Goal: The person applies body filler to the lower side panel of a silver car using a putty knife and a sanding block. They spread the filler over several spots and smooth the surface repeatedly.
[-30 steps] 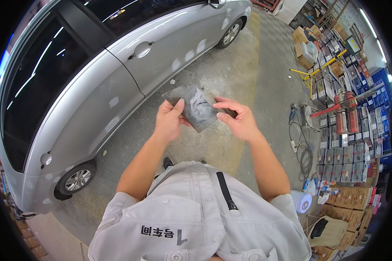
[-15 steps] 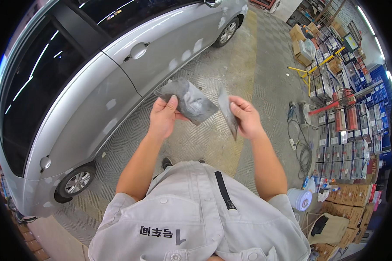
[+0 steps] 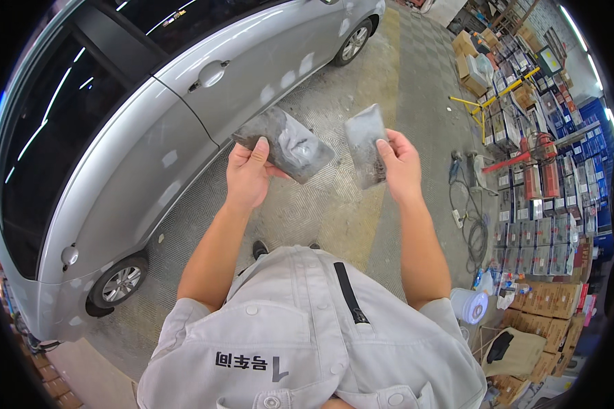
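Observation:
My left hand [image 3: 251, 174] grips a dark grey, mottled, roughly square sheet [image 3: 293, 151] with a pale, crumpled-looking patch in its middle, thumb on top. A short gap separates it from a smaller grey rectangular sheet [image 3: 364, 133], darker at its lower end, which my right hand [image 3: 401, 167] holds by the right edge with the thumb on its face. Both sheets are raised in front of me over the patterned floor, near the side of a silver car [image 3: 129, 177] with pale patches on its panels.
The car runs along my left. To the right, stacked boxes [image 3: 546, 300] line the wall, with a yellow stand [image 3: 488, 105], a red piece of equipment [image 3: 532, 180], a coiled cable [image 3: 474, 242] and a white bucket [image 3: 467, 307] along the floor.
The two sheets, together a second ago, have come apart. Both hands have moved forward and farther from each other, and the right sheet has turned to show its face.

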### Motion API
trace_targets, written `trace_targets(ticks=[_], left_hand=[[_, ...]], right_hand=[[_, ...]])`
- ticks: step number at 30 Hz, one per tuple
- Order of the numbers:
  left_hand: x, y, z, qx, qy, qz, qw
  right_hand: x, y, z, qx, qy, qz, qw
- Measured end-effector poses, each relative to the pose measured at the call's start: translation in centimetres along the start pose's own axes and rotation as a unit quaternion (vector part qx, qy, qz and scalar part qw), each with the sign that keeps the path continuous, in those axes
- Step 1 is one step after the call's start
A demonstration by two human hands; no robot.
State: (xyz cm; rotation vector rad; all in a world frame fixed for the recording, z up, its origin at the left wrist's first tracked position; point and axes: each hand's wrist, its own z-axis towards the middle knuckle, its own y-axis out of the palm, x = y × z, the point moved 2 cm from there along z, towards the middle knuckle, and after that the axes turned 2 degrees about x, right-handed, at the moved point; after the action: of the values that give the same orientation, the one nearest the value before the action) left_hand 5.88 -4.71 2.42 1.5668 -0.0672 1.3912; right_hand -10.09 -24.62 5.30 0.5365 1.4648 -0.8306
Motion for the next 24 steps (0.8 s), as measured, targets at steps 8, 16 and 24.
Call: trace_targets(ticks=[8,16,24], left_hand=[[-1.2,1.1,-0.5,0.105,0.048,0.053,0.992],[-2.1,3.2,-2.1,0.006,0.046,0.281,0.959],[-1.0,1.8,-1.1,-0.099,-0.002,0.436,0.894]], right_hand=[[2.1,3.5,-3.8,-0.172,0.037,0.072,0.982],[1.1,3.6,-4.1,-0.134,0.05,0.049,0.988],[0.1,1.3,-2.0,0.043,-0.056,0.25,0.966]])
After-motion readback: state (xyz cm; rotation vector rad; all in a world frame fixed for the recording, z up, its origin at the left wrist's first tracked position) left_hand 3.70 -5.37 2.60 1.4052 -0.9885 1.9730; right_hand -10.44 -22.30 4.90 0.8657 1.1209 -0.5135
